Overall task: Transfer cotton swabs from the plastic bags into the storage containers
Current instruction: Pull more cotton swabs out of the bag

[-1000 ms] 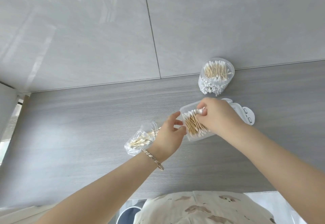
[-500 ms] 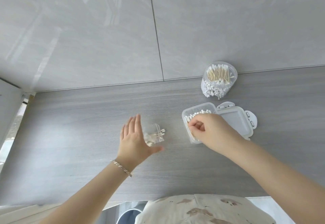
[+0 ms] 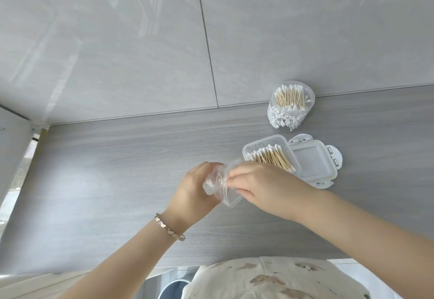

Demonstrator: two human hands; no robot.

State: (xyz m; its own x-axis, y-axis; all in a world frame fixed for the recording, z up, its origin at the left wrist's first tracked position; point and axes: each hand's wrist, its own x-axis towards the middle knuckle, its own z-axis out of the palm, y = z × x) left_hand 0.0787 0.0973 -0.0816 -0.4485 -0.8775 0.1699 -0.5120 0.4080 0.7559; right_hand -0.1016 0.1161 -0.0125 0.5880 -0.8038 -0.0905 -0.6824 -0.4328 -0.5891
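A clear plastic bag hangs above the grey countertop, held between both hands. My left hand grips its left side, and my right hand pinches its right edge. I cannot tell whether swabs remain inside the bag. Just behind my right hand sits an open rectangular container holding wooden-stick cotton swabs, its hinged lid lying flat to the right. A round clear jar packed with swabs stands by the wall.
A tiled wall rises behind the countertop. A cabinet side borders the counter at the left. My patterned clothing shows at the near edge.
My right hand left the swabs lying in the rectangular container and came to the bag. My left hand picked the bag up off the counter, and both hands now hold it.
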